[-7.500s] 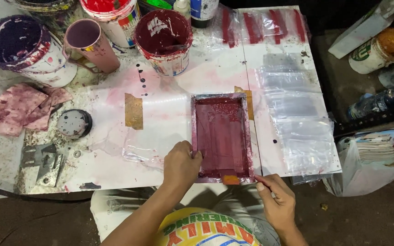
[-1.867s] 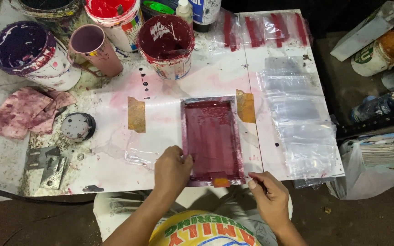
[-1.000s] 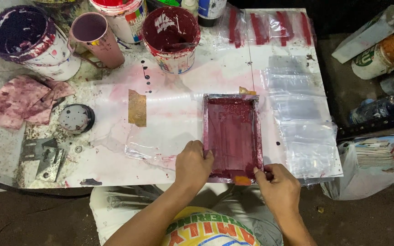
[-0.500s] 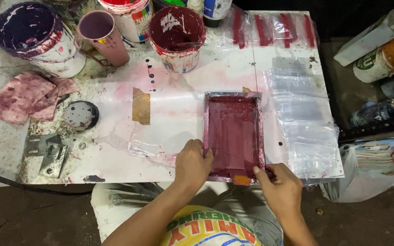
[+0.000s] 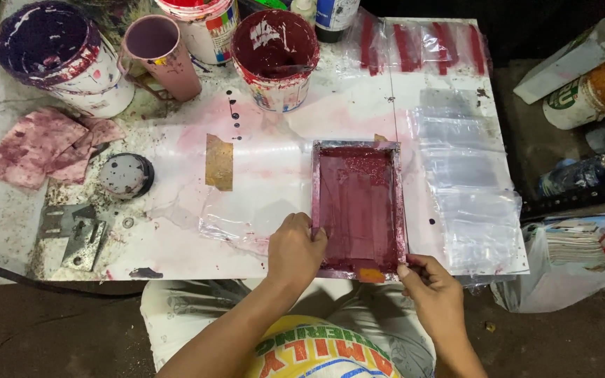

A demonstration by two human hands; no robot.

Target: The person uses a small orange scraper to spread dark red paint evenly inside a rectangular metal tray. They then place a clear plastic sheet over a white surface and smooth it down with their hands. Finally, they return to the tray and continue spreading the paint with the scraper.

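Screen frame point(image 5: 358, 206), stained dark red, lies flat at lower centre of the frame on the tabletop point(image 5: 176, 245), and both my hands grip its near end. My left hand point(image 5: 295, 248) has its fingers curled over the frame's lower left edge; my right hand point(image 5: 435, 290) pinches the lower right corner, fingers closed on it. I judge I am seating the frame over the clear plastic bags point(image 5: 474, 217) at right, so the next move calls for holding it square and steady. Farther up stand a maroon paint bucket point(image 5: 274, 56), a pink cup point(image 5: 162, 52) and a purple-stained bucket point(image 5: 61, 56); red-stained rags point(image 5: 43, 147) lie at left.
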